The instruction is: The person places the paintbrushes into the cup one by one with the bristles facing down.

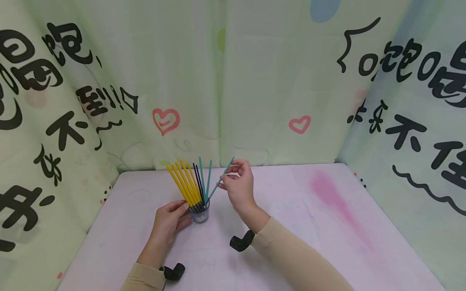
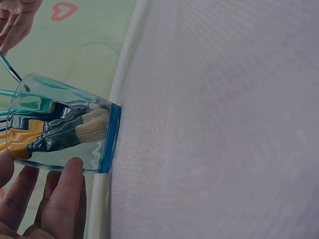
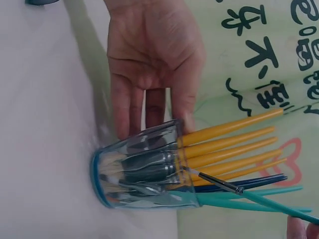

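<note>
A clear cup with a blue base stands on the table, bristles of the paintbrushes in it pointing down. Yellow handles, dark ones and teal ones stick out of its top. My left hand touches the cup's left side with fairly straight fingers, the thumb near the rim. Between thumb and fingers, my right hand pinches a thin teal paintbrush by its upper handle. This brush slants down to the left, its dark tip at the cup's mouth.
The pale table has a pink streak on its right side. Light green curtains with dark lettering and red hearts hang behind it and at both sides. Black wrist mounts sit at both sleeves.
</note>
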Action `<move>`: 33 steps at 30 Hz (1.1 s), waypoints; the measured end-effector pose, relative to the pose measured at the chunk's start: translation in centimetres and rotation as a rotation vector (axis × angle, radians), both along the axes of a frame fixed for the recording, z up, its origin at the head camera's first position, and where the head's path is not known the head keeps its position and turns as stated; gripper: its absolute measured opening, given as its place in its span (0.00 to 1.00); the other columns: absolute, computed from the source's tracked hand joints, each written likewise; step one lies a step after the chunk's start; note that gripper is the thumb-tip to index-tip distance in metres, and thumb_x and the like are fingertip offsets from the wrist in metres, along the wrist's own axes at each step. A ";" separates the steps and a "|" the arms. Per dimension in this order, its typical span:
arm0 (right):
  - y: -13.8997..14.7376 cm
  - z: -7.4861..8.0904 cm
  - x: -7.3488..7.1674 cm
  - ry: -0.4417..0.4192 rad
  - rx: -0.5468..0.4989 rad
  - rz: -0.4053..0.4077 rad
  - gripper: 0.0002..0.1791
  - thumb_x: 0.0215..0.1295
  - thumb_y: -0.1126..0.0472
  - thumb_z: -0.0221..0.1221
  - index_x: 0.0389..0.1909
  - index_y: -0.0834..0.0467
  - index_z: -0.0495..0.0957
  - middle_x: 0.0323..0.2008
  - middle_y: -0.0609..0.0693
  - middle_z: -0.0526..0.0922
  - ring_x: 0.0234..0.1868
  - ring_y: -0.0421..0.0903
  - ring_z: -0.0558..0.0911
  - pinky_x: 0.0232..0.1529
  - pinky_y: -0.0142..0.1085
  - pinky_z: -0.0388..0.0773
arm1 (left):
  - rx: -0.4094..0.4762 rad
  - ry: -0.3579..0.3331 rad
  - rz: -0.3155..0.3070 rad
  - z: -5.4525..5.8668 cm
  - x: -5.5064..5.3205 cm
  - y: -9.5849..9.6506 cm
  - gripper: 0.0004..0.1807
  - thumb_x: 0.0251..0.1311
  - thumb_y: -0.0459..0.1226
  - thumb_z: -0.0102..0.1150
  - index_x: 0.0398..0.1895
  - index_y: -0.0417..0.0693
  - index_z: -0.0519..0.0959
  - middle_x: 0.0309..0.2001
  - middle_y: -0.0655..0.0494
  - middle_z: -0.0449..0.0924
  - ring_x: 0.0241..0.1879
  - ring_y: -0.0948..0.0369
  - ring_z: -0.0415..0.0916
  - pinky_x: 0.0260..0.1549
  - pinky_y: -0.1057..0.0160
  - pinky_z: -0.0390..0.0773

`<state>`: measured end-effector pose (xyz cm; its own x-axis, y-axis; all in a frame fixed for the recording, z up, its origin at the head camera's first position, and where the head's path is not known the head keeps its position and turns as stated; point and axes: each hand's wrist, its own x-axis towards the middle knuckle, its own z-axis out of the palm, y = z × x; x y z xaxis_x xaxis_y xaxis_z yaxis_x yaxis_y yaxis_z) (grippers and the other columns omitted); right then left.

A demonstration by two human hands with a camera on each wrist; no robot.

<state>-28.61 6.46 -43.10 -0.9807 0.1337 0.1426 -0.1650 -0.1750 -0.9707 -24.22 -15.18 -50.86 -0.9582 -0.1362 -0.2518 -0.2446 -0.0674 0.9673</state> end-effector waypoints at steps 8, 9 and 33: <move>-0.9 -1.3 -0.1 0.002 0.069 0.026 0.25 0.67 0.78 0.64 0.60 0.58 0.71 0.43 0.55 0.76 0.36 0.46 0.81 0.39 0.39 0.94 | 0.002 0.005 0.000 0.0 0.0 0.0 0.20 0.76 0.37 0.64 0.65 0.34 0.81 0.65 0.34 0.81 0.47 0.60 0.87 0.51 0.54 0.92; -0.9 -1.5 -0.1 0.002 0.081 0.033 0.25 0.67 0.78 0.64 0.60 0.58 0.71 0.43 0.55 0.76 0.37 0.46 0.81 0.39 0.39 0.94 | 0.000 0.004 0.000 -0.1 -0.1 0.0 0.20 0.76 0.37 0.64 0.65 0.34 0.81 0.65 0.34 0.81 0.47 0.60 0.87 0.51 0.54 0.92; 0.1 -4.2 0.3 -0.107 0.217 0.151 0.27 0.74 0.70 0.61 0.71 0.53 0.74 0.60 0.61 0.86 0.58 0.64 0.89 0.46 0.45 0.94 | 0.022 -0.004 0.005 0.0 -0.2 0.0 0.20 0.76 0.36 0.64 0.65 0.34 0.81 0.64 0.35 0.82 0.47 0.59 0.88 0.52 0.52 0.92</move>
<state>-28.34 6.53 -47.28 -0.9982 -0.0377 0.0468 -0.0477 0.0239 -0.9986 -24.40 -15.21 -50.87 -0.9563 -0.1355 -0.2589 -0.2484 -0.0896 0.9645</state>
